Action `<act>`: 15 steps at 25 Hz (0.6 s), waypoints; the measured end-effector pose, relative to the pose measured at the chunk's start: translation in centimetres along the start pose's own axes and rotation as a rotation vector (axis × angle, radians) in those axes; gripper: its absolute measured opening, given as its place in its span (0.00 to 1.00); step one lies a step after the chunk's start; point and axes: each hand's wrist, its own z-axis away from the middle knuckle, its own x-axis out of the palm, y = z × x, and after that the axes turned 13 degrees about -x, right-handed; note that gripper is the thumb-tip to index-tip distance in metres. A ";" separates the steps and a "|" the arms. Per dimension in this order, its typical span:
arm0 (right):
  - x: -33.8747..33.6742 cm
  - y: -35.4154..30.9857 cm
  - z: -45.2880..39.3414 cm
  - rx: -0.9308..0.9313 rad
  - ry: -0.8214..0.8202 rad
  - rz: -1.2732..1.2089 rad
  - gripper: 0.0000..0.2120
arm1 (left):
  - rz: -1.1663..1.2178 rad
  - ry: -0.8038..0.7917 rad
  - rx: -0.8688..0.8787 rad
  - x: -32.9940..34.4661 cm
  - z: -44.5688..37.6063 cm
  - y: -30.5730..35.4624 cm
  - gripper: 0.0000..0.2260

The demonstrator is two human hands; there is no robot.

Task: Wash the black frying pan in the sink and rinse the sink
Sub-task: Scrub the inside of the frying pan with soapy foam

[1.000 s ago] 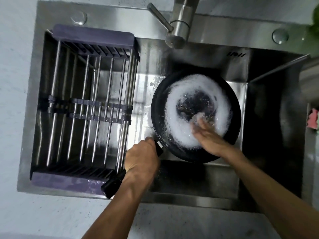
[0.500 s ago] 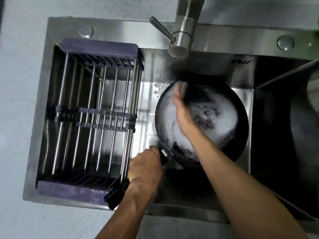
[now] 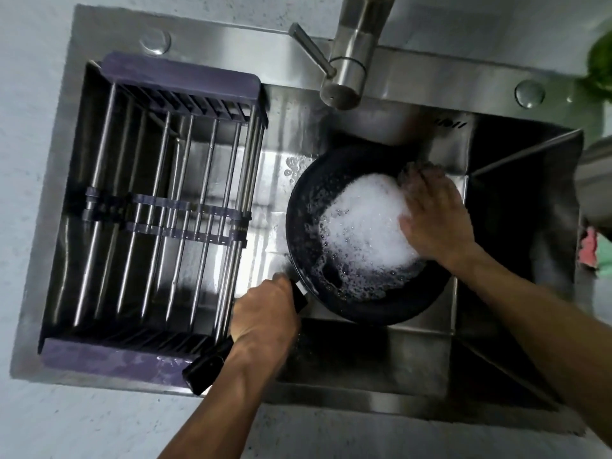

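Left hand (image 3: 265, 313) fingers wrap the handle of the black frying pan (image 3: 364, 233) in the steel sink (image 3: 381, 356); right hand (image 3: 430, 217), fingers together, scrubs suds; rinsing likely follows.

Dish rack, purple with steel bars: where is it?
The purple dish rack with steel bars spans the steel sink's left half, left of the black frying pan.

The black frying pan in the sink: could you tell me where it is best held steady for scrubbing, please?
Probably by its long black handle, approached from the near left, where it juts out over the sink's front edge. The left hand already wraps it near the frying pan; the foamy bowl offers no dry grip.
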 end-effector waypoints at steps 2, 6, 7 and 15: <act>-0.1 -0.9 2.0 -0.053 -0.132 0.020 0.35 | 0.021 -0.013 -0.012 -0.2 0.0 0.1 0.11; -1.2 -1.2 5.2 -0.057 -0.292 -0.126 0.27 | 0.019 -0.008 -0.015 -0.2 0.1 0.3 0.10; -0.8 -1.7 6.7 -0.116 -0.313 -0.163 0.25 | 0.021 -0.010 -0.016 -0.2 0.3 0.3 0.11; -1.1 -6.1 11.0 -0.186 -0.370 -0.366 0.32 | 0.010 -0.038 -0.028 -0.3 0.3 0.5 0.13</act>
